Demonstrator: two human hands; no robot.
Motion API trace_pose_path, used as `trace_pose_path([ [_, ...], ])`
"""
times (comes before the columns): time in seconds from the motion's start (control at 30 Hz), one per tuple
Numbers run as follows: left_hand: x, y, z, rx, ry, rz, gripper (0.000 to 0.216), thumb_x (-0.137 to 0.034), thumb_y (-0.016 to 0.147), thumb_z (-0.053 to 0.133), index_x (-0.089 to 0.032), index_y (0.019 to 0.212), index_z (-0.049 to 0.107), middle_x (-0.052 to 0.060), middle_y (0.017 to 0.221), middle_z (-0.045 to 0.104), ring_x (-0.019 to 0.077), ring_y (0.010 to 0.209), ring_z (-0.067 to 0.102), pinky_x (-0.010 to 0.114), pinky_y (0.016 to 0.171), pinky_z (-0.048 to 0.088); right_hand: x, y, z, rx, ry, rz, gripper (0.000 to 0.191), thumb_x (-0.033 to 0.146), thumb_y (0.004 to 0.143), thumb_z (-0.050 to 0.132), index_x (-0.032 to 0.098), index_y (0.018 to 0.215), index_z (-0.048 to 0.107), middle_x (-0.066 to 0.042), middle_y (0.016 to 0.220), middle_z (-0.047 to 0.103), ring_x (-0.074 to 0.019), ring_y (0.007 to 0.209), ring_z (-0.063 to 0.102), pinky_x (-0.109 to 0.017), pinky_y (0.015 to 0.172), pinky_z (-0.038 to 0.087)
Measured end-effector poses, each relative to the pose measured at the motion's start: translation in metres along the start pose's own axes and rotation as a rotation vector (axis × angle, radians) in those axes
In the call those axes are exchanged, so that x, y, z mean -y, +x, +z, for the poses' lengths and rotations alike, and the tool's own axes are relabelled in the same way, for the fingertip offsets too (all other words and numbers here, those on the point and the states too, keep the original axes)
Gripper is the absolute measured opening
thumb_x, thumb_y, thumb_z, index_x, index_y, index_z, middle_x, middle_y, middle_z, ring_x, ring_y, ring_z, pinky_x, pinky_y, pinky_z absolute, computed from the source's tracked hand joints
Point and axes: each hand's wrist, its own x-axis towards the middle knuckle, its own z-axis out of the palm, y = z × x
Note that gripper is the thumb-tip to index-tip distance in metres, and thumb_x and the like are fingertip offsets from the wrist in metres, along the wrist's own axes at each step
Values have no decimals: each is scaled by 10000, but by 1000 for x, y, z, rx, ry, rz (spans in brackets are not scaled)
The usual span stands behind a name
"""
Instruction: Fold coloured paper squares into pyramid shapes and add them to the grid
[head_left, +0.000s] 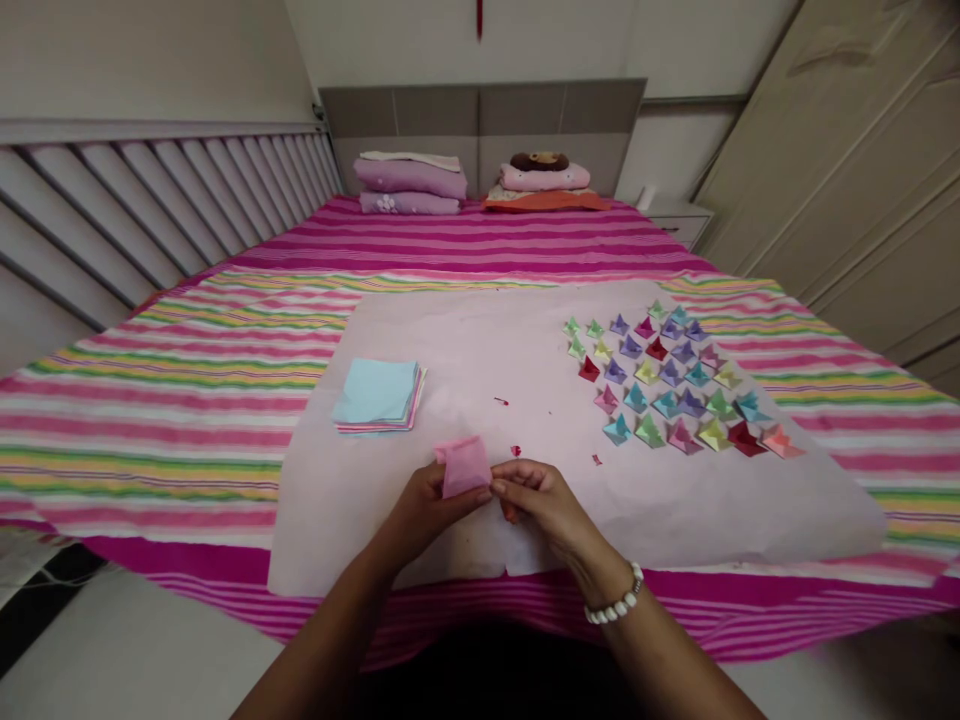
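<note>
A small pink paper square point(463, 466) is pinched between both my hands, just above a large pale pink sheet point(525, 440) spread on the bed. My left hand point(429, 508) grips the paper's lower left part with closed fingers. My right hand point(538, 500), with a white bead bracelet on its wrist, pinches the paper's right edge. To the left lies a stack of coloured paper squares point(379, 396), light blue on top. To the right, several small folded paper pieces point(671, 385) in many colours lie in rows.
The bed has a pink, green and yellow striped cover point(187, 400). Folded blankets and pillows point(411, 180) sit at the headboard. A slatted rail point(150, 210) runs along the left, wardrobe doors point(862, 170) along the right. Tiny red scraps point(515, 451) lie on the sheet.
</note>
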Motion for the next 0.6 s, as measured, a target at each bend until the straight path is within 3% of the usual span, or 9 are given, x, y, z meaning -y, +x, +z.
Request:
trace_pose_path([
  [0.2, 1, 2, 5, 36, 8, 50, 243, -375, 808, 625, -139, 854, 662, 29, 814, 683, 179, 786, 611, 290, 735, 467, -2, -1, 2, -42, 38, 13, 258, 376, 633, 793, 147, 702, 696, 35, 460, 572, -73, 407, 438, -217, 457, 317],
  [0.47, -3, 3, 5, -206, 31, 62, 204, -331, 739, 684, -134, 793, 668, -2, 695, 644, 148, 662, 579, 250, 621, 460, -4, 1, 5, -74, 23, -40, 261, 367, 637, 804, 164, 671, 643, 49, 476, 562, -71, 412, 435, -209, 448, 320],
  [0.6, -3, 4, 6, -227, -11, 95, 290, -297, 732, 697, -150, 981, 671, 23, 835, 691, 170, 754, 625, 256, 653, 492, -8, 0, 7, -86, 0, -47, 298, 368, 611, 821, 162, 606, 605, 47, 485, 557, -72, 422, 449, -207, 451, 334],
])
